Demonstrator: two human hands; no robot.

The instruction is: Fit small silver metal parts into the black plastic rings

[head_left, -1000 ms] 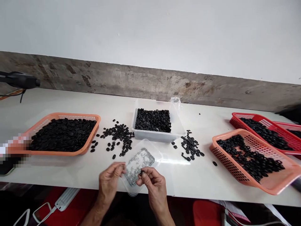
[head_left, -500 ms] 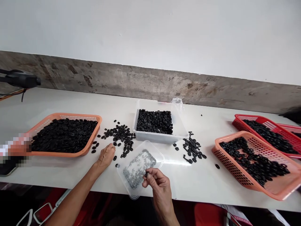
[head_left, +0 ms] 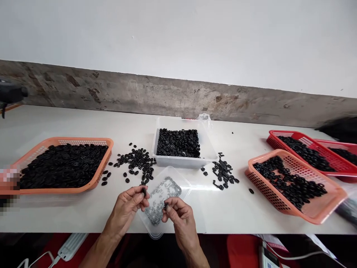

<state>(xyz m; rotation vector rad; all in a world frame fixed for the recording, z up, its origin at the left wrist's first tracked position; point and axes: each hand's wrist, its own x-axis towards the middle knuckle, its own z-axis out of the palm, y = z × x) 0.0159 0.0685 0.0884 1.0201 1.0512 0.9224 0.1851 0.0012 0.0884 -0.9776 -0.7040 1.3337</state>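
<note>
My left hand (head_left: 128, 206) pinches a small black oval piece (head_left: 144, 191) between thumb and fingers, held up at the left edge of a clear plastic lid (head_left: 186, 181). Facing it, my right hand (head_left: 180, 219) grips a small dark part (head_left: 165, 205), mostly covered by the fingertips. The two hands are apart, over the near half of the lid. Many tiny silvery pieces (head_left: 170, 190) lie spread in the lid. Loose black oval pieces (head_left: 136, 158) are heaped beyond my left hand, and a second pile of black parts (head_left: 224, 172) lies right of the lid.
A clear tub (head_left: 178, 161) of black parts stands behind the lid. An orange basket (head_left: 107, 163) full of black ovals is at the left. Another orange basket (head_left: 279, 193) and two red baskets (head_left: 275, 139) hold black parts at the right. The table's front edge runs below my hands.
My left hand has come from the loose ovals toward the lid and now holds one oval piece up. My right hand keeps its small dark part. The view has shifted slightly.
</note>
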